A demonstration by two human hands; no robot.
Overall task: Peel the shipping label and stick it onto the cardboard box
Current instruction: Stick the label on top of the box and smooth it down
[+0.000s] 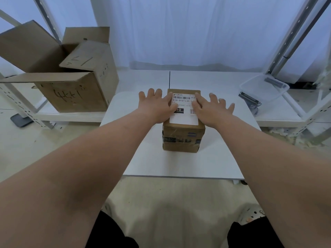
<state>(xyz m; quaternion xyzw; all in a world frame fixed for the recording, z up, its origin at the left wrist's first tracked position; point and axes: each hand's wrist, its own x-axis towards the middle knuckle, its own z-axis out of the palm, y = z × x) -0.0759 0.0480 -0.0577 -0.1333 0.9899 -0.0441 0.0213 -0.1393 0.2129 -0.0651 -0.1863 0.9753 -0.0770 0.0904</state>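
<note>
Lying lengthwise on box: label

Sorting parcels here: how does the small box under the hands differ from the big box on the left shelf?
The small cardboard box is shut and taped; the large cardboard box has its flaps open. The small box carries a printed shipping label on top, pressed by the left hand and right hand; the large box bears only handwritten marks. The small box sits on the table, the large one on the shelf. Both are brown cardboard.
</note>
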